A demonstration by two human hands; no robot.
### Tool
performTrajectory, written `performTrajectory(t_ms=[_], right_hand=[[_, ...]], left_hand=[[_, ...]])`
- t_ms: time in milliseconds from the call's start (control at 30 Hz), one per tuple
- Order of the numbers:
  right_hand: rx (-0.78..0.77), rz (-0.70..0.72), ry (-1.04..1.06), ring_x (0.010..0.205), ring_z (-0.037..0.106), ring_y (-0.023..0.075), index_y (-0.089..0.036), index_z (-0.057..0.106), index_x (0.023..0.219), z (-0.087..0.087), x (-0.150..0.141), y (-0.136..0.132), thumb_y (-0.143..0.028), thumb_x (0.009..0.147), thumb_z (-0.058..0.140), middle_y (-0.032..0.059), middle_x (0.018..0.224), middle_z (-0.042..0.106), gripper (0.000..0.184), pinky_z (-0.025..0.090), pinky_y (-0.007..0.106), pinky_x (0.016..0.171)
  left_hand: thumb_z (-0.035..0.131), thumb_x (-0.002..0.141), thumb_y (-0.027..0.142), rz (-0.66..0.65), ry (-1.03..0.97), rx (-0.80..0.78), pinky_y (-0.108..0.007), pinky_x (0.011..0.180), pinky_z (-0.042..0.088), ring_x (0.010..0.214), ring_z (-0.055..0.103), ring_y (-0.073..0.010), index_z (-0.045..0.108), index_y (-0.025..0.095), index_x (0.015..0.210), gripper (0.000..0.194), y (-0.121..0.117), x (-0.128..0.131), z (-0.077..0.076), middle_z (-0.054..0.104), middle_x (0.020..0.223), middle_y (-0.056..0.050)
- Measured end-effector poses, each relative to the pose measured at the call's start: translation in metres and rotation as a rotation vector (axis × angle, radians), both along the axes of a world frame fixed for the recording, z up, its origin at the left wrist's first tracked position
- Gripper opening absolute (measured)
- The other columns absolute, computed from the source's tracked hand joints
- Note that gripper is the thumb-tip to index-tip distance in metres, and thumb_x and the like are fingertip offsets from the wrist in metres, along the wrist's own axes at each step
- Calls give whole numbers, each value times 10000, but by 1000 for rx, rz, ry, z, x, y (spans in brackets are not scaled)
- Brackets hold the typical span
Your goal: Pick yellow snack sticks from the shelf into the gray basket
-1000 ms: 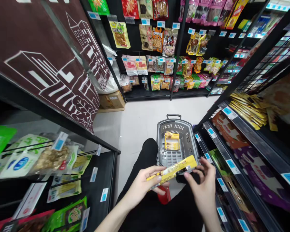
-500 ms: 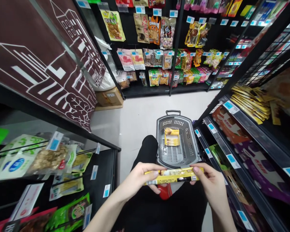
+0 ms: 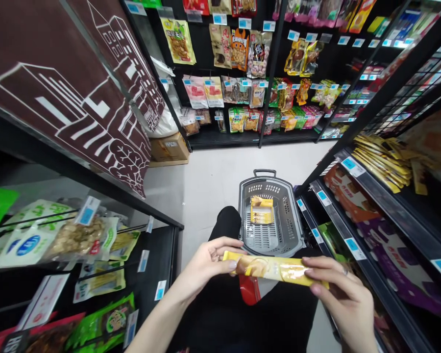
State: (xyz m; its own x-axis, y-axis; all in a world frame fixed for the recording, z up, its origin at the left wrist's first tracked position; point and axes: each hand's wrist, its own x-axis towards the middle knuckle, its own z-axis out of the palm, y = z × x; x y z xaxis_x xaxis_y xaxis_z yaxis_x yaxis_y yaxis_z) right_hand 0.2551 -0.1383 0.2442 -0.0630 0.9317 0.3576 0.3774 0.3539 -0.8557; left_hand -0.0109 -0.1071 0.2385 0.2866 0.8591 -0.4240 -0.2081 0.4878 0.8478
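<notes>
Both my hands hold a long yellow snack packet [image 3: 270, 267] flat in front of me, its printed face up. My left hand [image 3: 206, 267] pinches its left end with fingers curled. My right hand [image 3: 343, 296] grips its right end from below. Just beyond the packet a grey shopping basket [image 3: 292, 223] stands on the floor with one yellow packet [image 3: 261, 210] lying in it. More of the same yellow packets [image 3: 380, 162] are stacked on the shelf at my right.
Black shelves of snack bags flank a narrow aisle: green and white bags [image 3: 59, 240] at left, purple and orange packs [image 3: 385, 245] at right. A cardboard box [image 3: 169, 147] sits on the pale floor by the back shelves. A brown printed panel [image 3: 77, 83] hangs upper left.
The packet has been turned from its edge and back side to face up, and its right end has dropped lower. My right hand shifted right and down along it.
</notes>
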Motion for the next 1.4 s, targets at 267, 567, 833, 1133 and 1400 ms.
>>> performTrajectory(t_ms=[267,567,833,1133,1400], right_hand=[[-298,-229,165,745,680,215,-208,651,1070,-10,-11,-4,-271,707,691,87,937,694,371,587,287,659],[-499,-184,497,600,648,176,-163,639,1013,-40,-21,10,-316,659,733,61,756,680,397,575,290,563],[-625,20,964,651,639,150,-170,591,831,-113,-84,15,-382,653,724,33,755,646,307,552,282,598],[-379,-250,342,629,646,181,-174,652,790,-57,-37,-1,-352,756,631,57,725,681,183,535,259,595],[143,-284,-524,674,667,173,-186,640,905,-52,-21,45,-297,875,463,62,817,697,211,499,227,582]], left_hand=[[735,609,298,258,65,23,-291,660,543,784,663,-224,668,115,858,317,-2,2,-1,712,856,-105],[709,655,346,503,187,210,-306,737,547,818,666,-237,679,152,829,262,-11,5,11,720,813,-79],[658,705,283,414,602,597,-301,729,535,802,655,-218,716,207,704,96,-7,28,54,714,865,-32],[521,803,387,403,575,375,-210,618,435,636,545,-121,546,172,683,247,21,10,-17,590,652,15],[476,805,372,-114,913,330,-416,1017,299,1200,410,-276,544,157,1130,396,74,0,-152,534,1240,-117]])
